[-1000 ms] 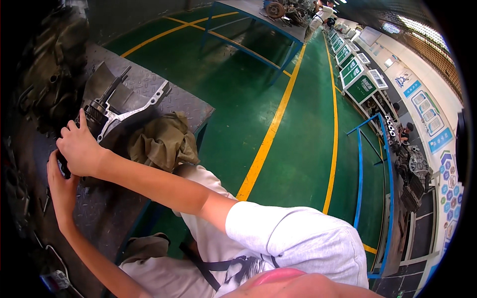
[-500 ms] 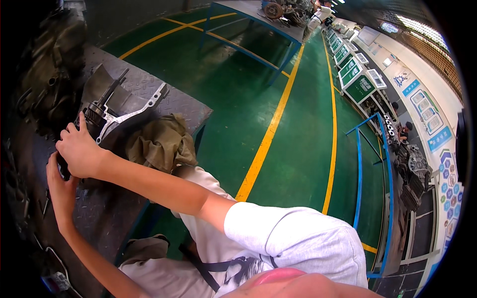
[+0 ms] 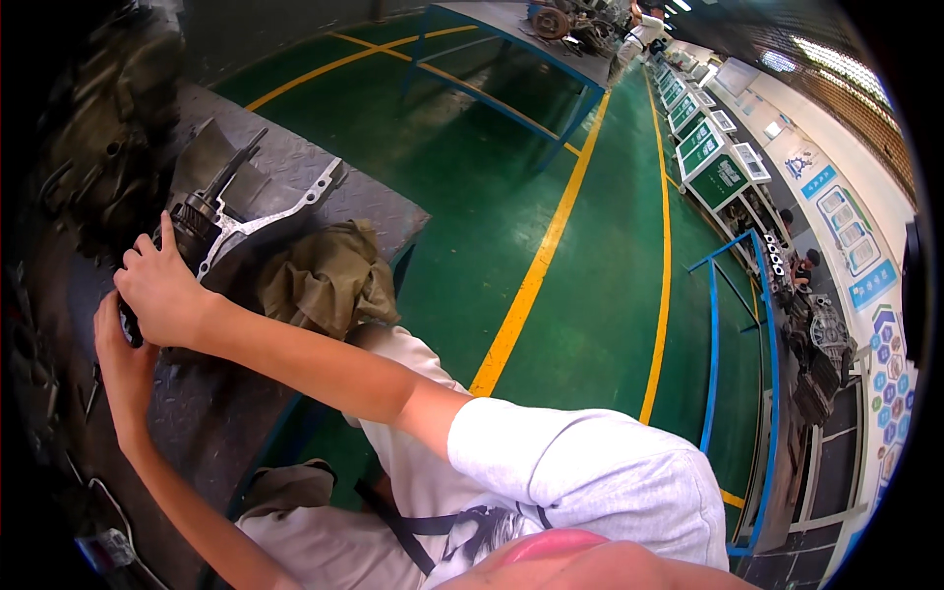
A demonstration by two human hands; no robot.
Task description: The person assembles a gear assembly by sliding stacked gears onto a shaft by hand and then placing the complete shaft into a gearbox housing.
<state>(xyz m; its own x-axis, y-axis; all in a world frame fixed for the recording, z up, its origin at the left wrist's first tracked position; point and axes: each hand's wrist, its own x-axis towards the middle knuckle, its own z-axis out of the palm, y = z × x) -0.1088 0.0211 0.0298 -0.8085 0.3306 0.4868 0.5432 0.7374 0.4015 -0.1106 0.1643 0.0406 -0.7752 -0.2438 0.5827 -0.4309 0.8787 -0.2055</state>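
At the left of the head view both my hands meet over a metal-topped workbench (image 3: 202, 413). A dark rounded part (image 3: 129, 323), mostly hidden, sits between them. My left hand (image 3: 123, 356) is closed round its near side. From above, my right hand (image 3: 165, 293) curls over it, index finger stretched toward a dark gear shaft (image 3: 200, 211). That toothed shaft lies by the pale edge of an open metal housing (image 3: 265, 224), just beyond my right hand. Whether the fingertip touches the gear I cannot tell.
A crumpled olive cloth (image 3: 334, 280) lies at the bench edge. Dark machinery (image 3: 108, 147) stands at the far left. Beyond the green floor are another blue-legged table (image 3: 482, 25), a blue frame (image 3: 713, 344) and green-and-white cabinets (image 3: 716, 172). Other people are in the distance.
The whole view has shifted slightly, and a little more of the gear shows past my right hand. Both hands keep nearly the same pose at the dark part.
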